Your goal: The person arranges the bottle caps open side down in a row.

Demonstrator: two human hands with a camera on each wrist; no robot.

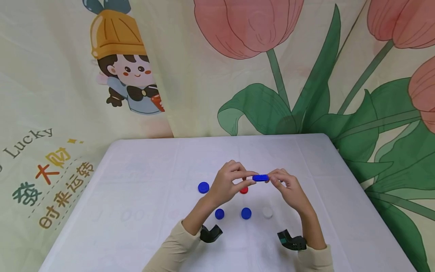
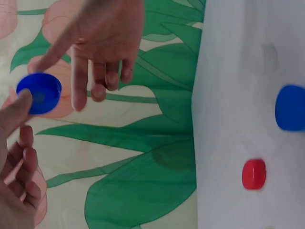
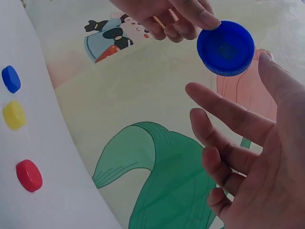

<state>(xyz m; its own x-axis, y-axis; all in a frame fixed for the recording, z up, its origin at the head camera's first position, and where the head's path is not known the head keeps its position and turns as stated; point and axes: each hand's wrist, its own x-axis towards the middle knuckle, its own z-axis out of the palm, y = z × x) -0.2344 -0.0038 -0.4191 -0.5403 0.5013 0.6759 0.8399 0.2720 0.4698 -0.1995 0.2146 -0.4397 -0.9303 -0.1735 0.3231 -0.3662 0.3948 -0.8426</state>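
Raised over the table, a blue bottle cap [image 1: 260, 178] is pinched between the thumb and fingers of my left hand [image 1: 231, 183]. Its hollow inside shows in the right wrist view, where the left thumb presses the rim of the cap [image 3: 226, 47]. My right hand [image 1: 287, 187] is at the cap's other side. In the right wrist view the thumb and forefinger of that hand [image 3: 257, 148] stand apart around the cap's near side, fingers loosely extended. A red cap [image 1: 243, 190] lies on the table below, partly hidden behind the left hand in the head view.
On the white-covered table [image 1: 153, 226] lie more caps: a blue one [image 1: 203, 187] at left, a smaller blue one [image 1: 219, 214], another blue one [image 1: 246, 213] and a white one [image 1: 267, 212] nearer me. A yellow cap [image 3: 14, 115] shows in the right wrist view. A printed curtain [image 1: 190, 94] hangs behind.
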